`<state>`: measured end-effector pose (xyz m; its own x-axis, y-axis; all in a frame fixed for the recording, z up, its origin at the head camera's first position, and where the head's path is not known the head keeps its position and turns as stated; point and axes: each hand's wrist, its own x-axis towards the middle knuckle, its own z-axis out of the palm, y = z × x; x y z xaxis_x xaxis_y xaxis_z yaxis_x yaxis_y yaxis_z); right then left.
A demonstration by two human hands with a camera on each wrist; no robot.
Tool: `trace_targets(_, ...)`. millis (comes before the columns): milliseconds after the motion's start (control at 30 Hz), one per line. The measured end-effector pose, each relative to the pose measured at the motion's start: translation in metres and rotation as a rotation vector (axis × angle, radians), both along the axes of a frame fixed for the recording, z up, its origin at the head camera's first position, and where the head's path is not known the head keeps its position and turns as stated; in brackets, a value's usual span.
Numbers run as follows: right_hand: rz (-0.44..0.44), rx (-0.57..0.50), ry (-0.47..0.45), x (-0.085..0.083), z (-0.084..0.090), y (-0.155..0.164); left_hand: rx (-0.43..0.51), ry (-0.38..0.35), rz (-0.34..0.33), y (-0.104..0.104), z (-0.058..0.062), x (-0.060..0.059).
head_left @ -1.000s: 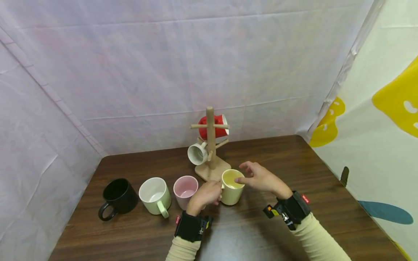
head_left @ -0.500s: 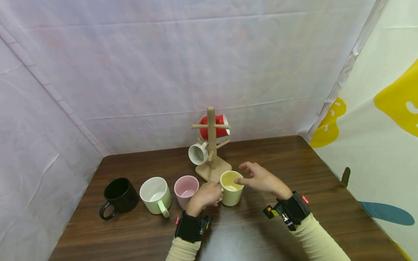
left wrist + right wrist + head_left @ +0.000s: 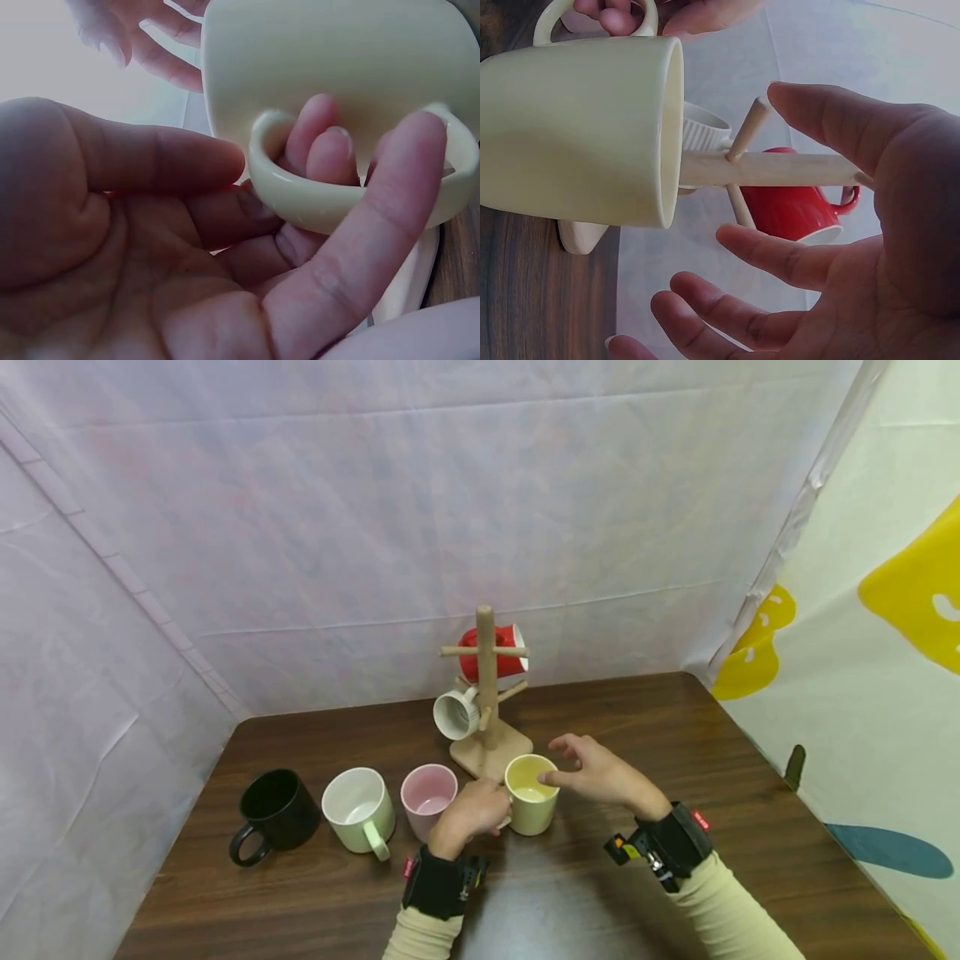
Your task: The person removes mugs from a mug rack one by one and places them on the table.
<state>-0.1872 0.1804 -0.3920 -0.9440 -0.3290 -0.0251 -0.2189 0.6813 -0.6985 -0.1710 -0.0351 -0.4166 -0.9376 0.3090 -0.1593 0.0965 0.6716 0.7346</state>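
My left hand holds a pale yellow mug by its handle. In the left wrist view, several fingers hook through the handle, with the thumb close by its side. The mug stands upright in front of the wooden mug tree. At its other side is my right hand, fingers spread and slightly bent, its thumb overlapping the rim in the head view. The right wrist view shows a gap between those fingers and the yellow mug.
A red mug and a ribbed white mug hang on the tree's pegs. Left of my left hand, a pink mug, a pale green mug and a black mug line the brown table. White sheeting surrounds the table.
The yellow mug has shifted slightly left and toward me, held by its handle. Both hands stay almost in place.
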Motion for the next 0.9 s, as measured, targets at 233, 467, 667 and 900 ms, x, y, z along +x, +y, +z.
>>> trace_targets(233, -0.003, -0.010, -0.005, -0.0001, -0.0006, 0.0003, -0.059, 0.020, -0.010, 0.0001, 0.0012, 0.0010)
trace_targets(467, -0.006, -0.011, -0.016, 0.0005, -0.0005, 0.0000, -0.067, 0.018, -0.006, 0.0000, 0.0011, 0.0003)
trace_targets(667, -0.005, -0.012, -0.022, 0.0005, 0.0001, -0.0009, -0.077, 0.028, 0.000, -0.0003, 0.0003, 0.0000)
trace_targets(900, -0.014, -0.012, -0.032, 0.0009, 0.0003, -0.0017, -0.104, 0.059, -0.012, -0.0016, 0.0000, -0.0005)
